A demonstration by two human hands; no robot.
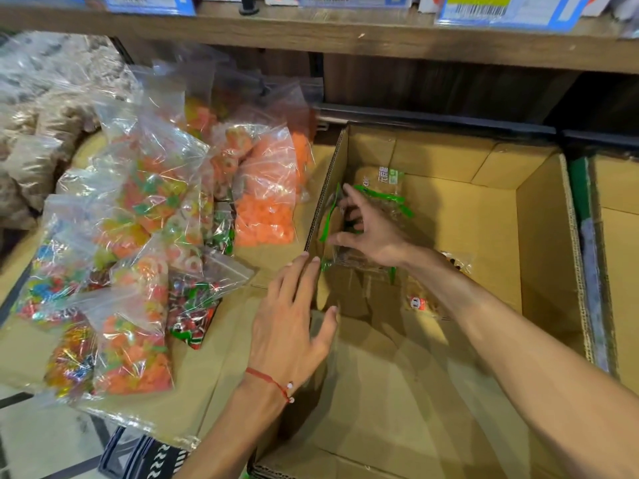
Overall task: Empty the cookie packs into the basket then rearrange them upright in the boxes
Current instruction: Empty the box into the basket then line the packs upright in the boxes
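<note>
Cardboard fills the near ground, where the open box shows its bare floor and tall inner walls. The left hand, with a red string bracelet at the wrist, is released and holds nothing. Its straight fingers lie flat along the top edge of the box's left wall, and the thumb reaches over to the inner side.

Just beyond it, inside the box, the right hand is grasping a cookie pack. The thumb sits low, the index finger stretches up, and the other fingers curl into the wrapper. This pack is clear plastic with bright green seams and brownish contents showing through. It stands roughly on edge, close against the left wall. How firmly it is held cannot be told.

Under the right forearm a third pack, clear with an orange and red label, lies on the box floor. Behind the right hand a second pack with a green and white label leans near the far left corner.

Left of the box, outside it, clear zip bags of coloured candy are heaped on flat cardboard. Bags of brownish snacks lie farther left. A neighbouring box stands to the right. Farthest off, a wooden shelf carries blue-edged price tags.
</note>
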